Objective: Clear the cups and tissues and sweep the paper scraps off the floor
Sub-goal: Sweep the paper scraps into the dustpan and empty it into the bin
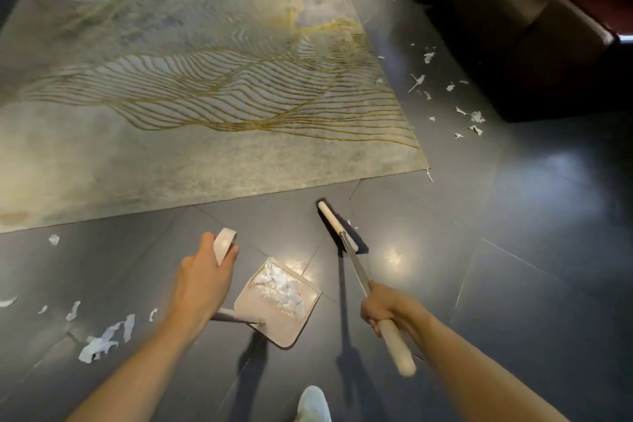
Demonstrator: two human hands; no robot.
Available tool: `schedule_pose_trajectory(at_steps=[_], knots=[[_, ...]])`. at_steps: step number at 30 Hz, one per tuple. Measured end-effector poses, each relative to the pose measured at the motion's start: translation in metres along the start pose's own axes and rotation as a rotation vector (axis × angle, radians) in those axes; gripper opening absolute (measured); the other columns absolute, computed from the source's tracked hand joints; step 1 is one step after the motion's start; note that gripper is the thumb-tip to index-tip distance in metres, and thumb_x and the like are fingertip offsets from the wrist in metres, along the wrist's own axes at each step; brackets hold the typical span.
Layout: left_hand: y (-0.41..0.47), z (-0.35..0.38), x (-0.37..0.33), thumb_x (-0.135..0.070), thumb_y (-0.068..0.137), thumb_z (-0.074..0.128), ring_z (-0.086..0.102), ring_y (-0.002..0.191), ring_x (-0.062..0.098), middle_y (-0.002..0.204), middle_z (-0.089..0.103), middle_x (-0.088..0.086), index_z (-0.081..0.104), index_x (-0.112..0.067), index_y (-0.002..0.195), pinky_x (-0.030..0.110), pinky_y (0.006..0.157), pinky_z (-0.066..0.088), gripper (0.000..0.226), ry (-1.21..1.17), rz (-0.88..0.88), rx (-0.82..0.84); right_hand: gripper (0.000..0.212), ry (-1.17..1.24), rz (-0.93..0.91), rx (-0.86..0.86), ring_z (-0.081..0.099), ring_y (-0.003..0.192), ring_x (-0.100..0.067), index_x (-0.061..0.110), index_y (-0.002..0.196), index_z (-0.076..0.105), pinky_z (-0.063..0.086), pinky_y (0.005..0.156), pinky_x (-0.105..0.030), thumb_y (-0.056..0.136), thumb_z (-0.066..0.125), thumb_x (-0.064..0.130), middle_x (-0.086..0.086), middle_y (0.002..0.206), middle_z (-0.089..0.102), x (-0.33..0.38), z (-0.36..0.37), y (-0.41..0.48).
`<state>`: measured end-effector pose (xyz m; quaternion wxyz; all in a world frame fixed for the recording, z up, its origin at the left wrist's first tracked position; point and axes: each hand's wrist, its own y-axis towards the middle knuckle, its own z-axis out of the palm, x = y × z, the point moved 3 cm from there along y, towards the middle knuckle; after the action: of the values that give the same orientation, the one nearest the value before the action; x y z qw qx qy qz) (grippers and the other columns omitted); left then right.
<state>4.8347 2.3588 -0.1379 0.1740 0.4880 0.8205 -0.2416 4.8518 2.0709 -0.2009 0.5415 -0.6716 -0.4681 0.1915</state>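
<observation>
Sweeping is the step in hand; the left hand [202, 271] curls round the dustpan [272, 324] handle, the right hand [383, 308] wraps the broom [342, 229] shaft; paper scraps [106, 339] lie in the pan, loose at left and by the sofa [531, 44]; next, probably, brushing those into the pan.

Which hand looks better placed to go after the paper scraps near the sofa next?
Right. The right hand grips the broom, whose head lies toward those scraps; the left hand holds the dustpan.
</observation>
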Motion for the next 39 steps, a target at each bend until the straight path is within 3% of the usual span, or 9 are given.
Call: schedule_pose_trajectory(at_steps=[2, 5, 9, 16, 21, 25, 30, 34, 39], knots=[[-0.002, 0.001, 0.004, -0.043, 0.094, 0.044, 0.047, 0.062, 0.030, 0.064, 0.046, 0.004, 0.036, -0.017, 0.086, 0.037, 0.055, 0.036, 0.029, 0.021, -0.004, 0.000, 0.044, -0.055, -0.015, 0.023, 0.061, 0.091, -0.024, 0.008, 0.127, 0.044, 0.054, 0.084, -0.034, 0.085, 0.056, 0.008, -0.013, 0.100, 0.057, 0.005, 0.027, -0.012], [-0.008, 0.004, 0.013, -0.045, 0.095, 0.043, 0.048, 0.062, 0.029, 0.065, 0.045, 0.002, 0.035, -0.018, 0.085, 0.036, 0.054, 0.036, 0.030, 0.007, -0.013, 0.023, 0.051, -0.090, -0.010, 0.115, 0.059, 0.070, -0.017, 0.014, 0.130, 0.040, 0.054, 0.068, -0.029, 0.081, 0.056, 0.008, -0.008, 0.088, 0.058, 0.010, 0.064, -0.036], [-0.027, -0.002, 0.031, -0.044, 0.095, 0.043, 0.045, 0.055, 0.016, 0.063, 0.045, -0.003, 0.035, -0.021, 0.087, 0.028, 0.045, 0.029, 0.026, -0.058, -0.014, -0.029, 0.040, -0.226, -0.040, 0.212, 0.050, 0.064, -0.017, 0.020, 0.116, 0.046, 0.050, 0.070, -0.032, 0.079, 0.054, 0.007, -0.003, 0.076, 0.051, 0.017, 0.101, -0.074], [-0.106, -0.050, 0.132, -0.044, 0.095, 0.043, 0.042, 0.056, 0.005, 0.066, 0.045, -0.007, 0.038, -0.022, 0.093, 0.022, 0.044, 0.025, 0.022, -0.123, -0.033, -0.101, 0.042, -0.061, -0.060, 0.192, 0.045, 0.041, -0.009, 0.015, 0.122, 0.051, 0.042, 0.043, -0.021, 0.081, 0.052, 0.004, 0.000, 0.057, 0.049, 0.040, 0.158, -0.149], [-0.164, -0.102, 0.225, -0.042, 0.094, 0.046, 0.049, 0.064, 0.023, 0.075, 0.053, 0.005, 0.042, -0.018, 0.091, 0.032, 0.056, 0.033, 0.024, -0.218, -0.078, -0.128, 0.048, 0.037, -0.058, 0.207, 0.038, 0.026, -0.008, 0.011, 0.132, 0.043, 0.035, 0.033, -0.013, 0.087, 0.045, -0.006, 0.002, 0.033, 0.043, 0.074, 0.209, -0.197], [-0.200, -0.137, 0.290, -0.044, 0.094, 0.046, 0.056, 0.080, 0.033, 0.085, 0.058, 0.009, 0.048, -0.016, 0.096, 0.034, 0.064, 0.037, 0.028, -0.229, -0.144, -0.158, 0.056, 0.083, -0.039, 0.158, 0.036, 0.026, -0.010, 0.009, 0.139, 0.039, 0.034, 0.033, -0.013, 0.086, 0.046, -0.008, -0.002, 0.034, 0.041, 0.099, 0.246, -0.207], [-0.230, -0.175, 0.351, -0.032, 0.092, 0.056, 0.058, 0.081, 0.043, 0.083, 0.063, 0.018, 0.051, -0.012, 0.094, 0.034, 0.064, 0.034, 0.021, -0.207, -0.191, -0.279, 0.051, 0.046, -0.105, 0.079, 0.043, 0.033, -0.011, 0.002, 0.135, 0.045, 0.037, 0.036, -0.019, 0.085, 0.048, -0.008, -0.006, 0.050, 0.045, 0.128, 0.289, -0.197], [-0.243, -0.198, 0.402, -0.032, 0.092, 0.057, 0.057, 0.075, 0.041, 0.080, 0.063, 0.020, 0.047, -0.018, 0.089, 0.035, 0.062, 0.034, 0.018, -0.178, -0.270, -0.330, 0.029, -0.097, -0.079, 0.001, 0.048, 0.043, -0.018, 0.001, 0.109, 0.057, 0.044, 0.045, -0.024, 0.080, 0.055, -0.003, -0.010, 0.055, 0.053, 0.146, 0.316, -0.177], [-0.251, -0.225, 0.447, -0.035, 0.091, 0.057, 0.055, 0.067, 0.036, 0.066, 0.057, 0.008, 0.045, -0.027, 0.086, 0.039, 0.060, 0.043, 0.015, -0.187, -0.325, -0.363, 0.038, -0.186, -0.067, -0.064, 0.060, 0.069, -0.027, -0.003, 0.113, 0.058, 0.054, 0.072, -0.032, 0.074, 0.059, 0.000, -0.015, 0.081, 0.062, 0.171, 0.326, -0.143]])
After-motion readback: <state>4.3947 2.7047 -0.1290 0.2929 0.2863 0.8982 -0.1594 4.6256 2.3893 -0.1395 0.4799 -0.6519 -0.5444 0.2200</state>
